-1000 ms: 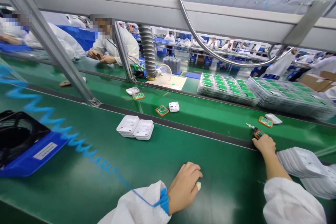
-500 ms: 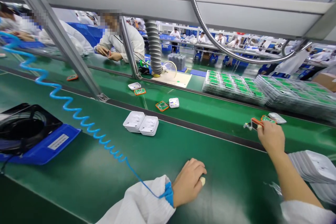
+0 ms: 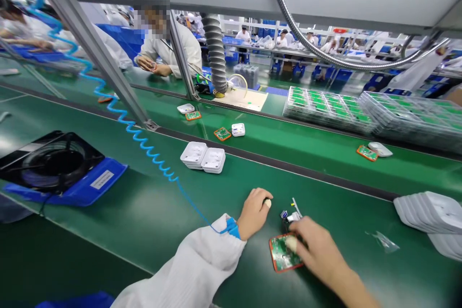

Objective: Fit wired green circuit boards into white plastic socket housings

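Note:
My right hand [image 3: 323,252], slightly blurred, is closed on a green circuit board [image 3: 283,256] in an orange frame above the near bench. Its thumb, in a pale finger cot, lies over the board's face. Small white and dark parts on wires [image 3: 291,216] stick out beyond the board's far edge, by the fingers. Left of the board, my left hand [image 3: 253,214] hovers or rests over the green surface; which, I cannot tell. Its fingers are loosely bent, with a gap to the cot-covered thumb and nothing visible held. A blue wrist band [image 3: 233,227] with a coiled cord circles that wrist.
White plastic covers [image 3: 212,159] are stacked ahead; more covers [image 3: 433,211] stand at the right. Orange-framed boards [image 3: 367,152] lie beside white covers on the green belt [image 3: 288,142]. Trays of boards [image 3: 325,108] stand behind. A black fan [image 3: 54,161] sits left; a metal post [image 3: 94,48] rises nearby.
My right hand has come back from the belt to the near bench with the orange-framed board, now green face up. My left hand's fingers have curled more. The view has shifted a little.

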`<state>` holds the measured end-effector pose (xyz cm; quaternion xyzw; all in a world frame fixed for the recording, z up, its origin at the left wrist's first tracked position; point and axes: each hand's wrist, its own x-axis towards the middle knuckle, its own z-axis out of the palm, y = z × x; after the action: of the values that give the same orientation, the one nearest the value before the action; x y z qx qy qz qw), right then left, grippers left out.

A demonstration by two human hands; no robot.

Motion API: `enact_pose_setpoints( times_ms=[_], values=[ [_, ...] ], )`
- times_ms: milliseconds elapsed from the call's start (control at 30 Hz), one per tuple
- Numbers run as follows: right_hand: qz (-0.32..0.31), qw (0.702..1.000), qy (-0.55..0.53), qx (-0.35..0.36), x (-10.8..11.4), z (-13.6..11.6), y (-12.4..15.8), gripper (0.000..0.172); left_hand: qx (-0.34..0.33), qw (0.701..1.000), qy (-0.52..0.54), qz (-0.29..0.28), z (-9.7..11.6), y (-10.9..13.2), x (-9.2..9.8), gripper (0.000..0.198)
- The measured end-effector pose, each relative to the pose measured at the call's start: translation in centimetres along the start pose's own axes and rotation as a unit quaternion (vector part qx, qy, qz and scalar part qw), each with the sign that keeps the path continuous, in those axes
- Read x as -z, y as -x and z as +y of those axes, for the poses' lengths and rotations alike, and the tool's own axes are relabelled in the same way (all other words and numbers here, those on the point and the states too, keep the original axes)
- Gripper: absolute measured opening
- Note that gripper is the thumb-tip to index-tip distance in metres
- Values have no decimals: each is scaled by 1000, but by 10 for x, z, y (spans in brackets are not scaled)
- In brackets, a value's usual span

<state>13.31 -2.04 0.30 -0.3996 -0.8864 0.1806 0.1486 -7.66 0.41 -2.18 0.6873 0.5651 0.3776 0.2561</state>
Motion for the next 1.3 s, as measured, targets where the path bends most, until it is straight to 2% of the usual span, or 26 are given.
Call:
enact_pose_setpoints(
  times_ms=[67, 133, 200, 300, 433, 533, 633, 733, 833, 1067, 1300],
  values=[
    [65, 994, 13, -90, 4, 22, -13, 18, 3, 1000, -17, -4, 2, 1, 1, 16],
    [90, 986, 27, -139, 0, 41, -26, 22, 8, 999, -49, -12, 7, 3, 0, 11],
    [85, 985, 35, -149, -8, 50, -34, 20, 10, 995, -92, -25, 12, 4, -2, 8],
    [88, 985, 27, -145, -18, 49, -39, 14, 0, 987, -151, -50, 22, 5, -11, 11],
    [121, 983, -48, -131, -13, 40, -34, 11, -19, 980, -182, -81, 33, 5, -24, 10],
    [146, 978, -100, -107, -5, 33, -25, 13, -31, 985, -141, -94, 35, 4, -28, 4],
    [155, 980, -109, -65, 0, 26, -18, 15, 7, 993, -3, -119, 32, 3, -24, 7],
    [126, 986, -101, -34, 3, 19, -13, 16, 57, 972, 177, -143, 29, 3, -18, 8],
    [105, 990, -97, -24, 5, 13, -12, 17, 73, 952, 263, -142, 28, 3, -15, 9],
    [97, 991, -92, -23, 3, 15, -13, 16, 67, 947, 280, -145, 29, 4, -16, 9],
    [100, 991, -86, -2, 1, 14, -13, 17, 16, 977, 167, -128, 30, 6, -13, 10]
  ],
)
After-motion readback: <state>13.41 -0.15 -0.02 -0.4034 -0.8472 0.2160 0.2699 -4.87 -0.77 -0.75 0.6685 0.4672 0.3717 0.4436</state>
